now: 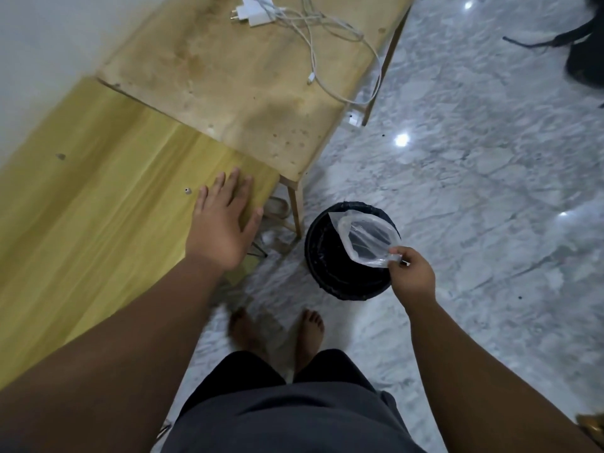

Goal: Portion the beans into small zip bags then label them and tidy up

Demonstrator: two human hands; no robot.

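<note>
1. I'm looking down on a grey marble floor (474, 191).
2. My right hand (412, 275) pinches one corner of a clear bag (366, 238), which hangs just beyond my fingertips, over a black bin (315, 256).
3. My left hand (219, 223) is spread, fingers straight, over the yellow table (98, 207) corner.
4. Far beyond that hand, a white charger (258, 9) lies on a stained table (245, 93).

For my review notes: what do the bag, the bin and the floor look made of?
Bag: thin clear plastic film, see-through and crinkled. Bin: black, probably plastic; its faintly ribbed wall suggests moulding, though blur leaves it open. Floor: glossy grey-white marble or marble-look tile, veined, mirroring lights.
</note>
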